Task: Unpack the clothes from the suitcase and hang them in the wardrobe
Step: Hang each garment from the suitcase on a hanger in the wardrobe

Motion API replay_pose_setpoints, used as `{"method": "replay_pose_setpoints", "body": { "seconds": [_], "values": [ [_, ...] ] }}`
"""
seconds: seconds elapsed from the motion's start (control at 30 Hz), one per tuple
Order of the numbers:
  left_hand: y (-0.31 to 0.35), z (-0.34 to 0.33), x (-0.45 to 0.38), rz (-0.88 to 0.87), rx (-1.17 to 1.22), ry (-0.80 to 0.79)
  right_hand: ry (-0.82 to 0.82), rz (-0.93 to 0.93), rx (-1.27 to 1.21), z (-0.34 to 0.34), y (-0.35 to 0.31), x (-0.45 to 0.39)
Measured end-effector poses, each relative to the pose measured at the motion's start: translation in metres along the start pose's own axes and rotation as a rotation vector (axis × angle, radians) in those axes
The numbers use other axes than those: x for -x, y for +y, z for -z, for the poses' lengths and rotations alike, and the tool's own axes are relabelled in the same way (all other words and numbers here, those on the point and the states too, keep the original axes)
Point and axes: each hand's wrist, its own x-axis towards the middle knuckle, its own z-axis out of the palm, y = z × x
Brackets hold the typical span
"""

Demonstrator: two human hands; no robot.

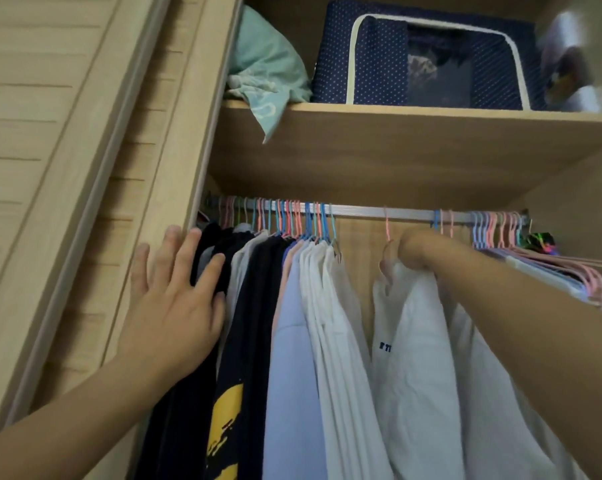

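A white shirt (417,341) hangs on a pink hanger (388,227) hooked over the metal rail (361,211) of the wardrobe. My right hand (410,252) grips the top of that shirt at the hanger's neck. My left hand (175,296) lies flat with spread fingers against the dark clothes (251,323) at the left end of the rail. White and light blue shirts (313,323) hang packed between the two hands. The suitcase is not in view.
Several empty pink and blue hangers (500,233) crowd the rail's right end. The shelf (396,140) above holds a navy dotted storage box (420,53) and a teal cloth bundle (265,71). A sliding door (67,168) stands at the left.
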Motion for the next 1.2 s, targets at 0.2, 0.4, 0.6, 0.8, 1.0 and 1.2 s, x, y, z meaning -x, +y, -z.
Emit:
{"method": "replay_pose_setpoints", "body": {
  "seconds": [0.2,0.4,0.6,0.8,1.0,1.2],
  "values": [
    [0.062,0.006,-0.075,0.364,0.477,-0.436,0.371,-0.038,-0.085,0.006,-0.028,0.007],
    [0.107,-0.011,-0.119,0.442,0.597,-0.559,0.3,0.37,-0.641,-0.01,-0.074,0.038],
    [0.135,-0.017,-0.122,0.388,0.795,-0.567,0.245,0.219,-0.332,-0.006,-0.038,0.045],
    [0.096,-0.022,-0.109,0.236,0.581,-0.66,0.448,-0.06,0.034,-0.045,0.019,0.064],
    [0.064,0.017,-0.076,0.072,0.462,-0.462,0.465,0.045,0.106,-0.031,0.001,0.078],
    [-0.015,0.062,0.023,0.397,0.237,-0.161,0.278,0.337,-0.564,0.0,-0.101,0.094]
  ]
}}
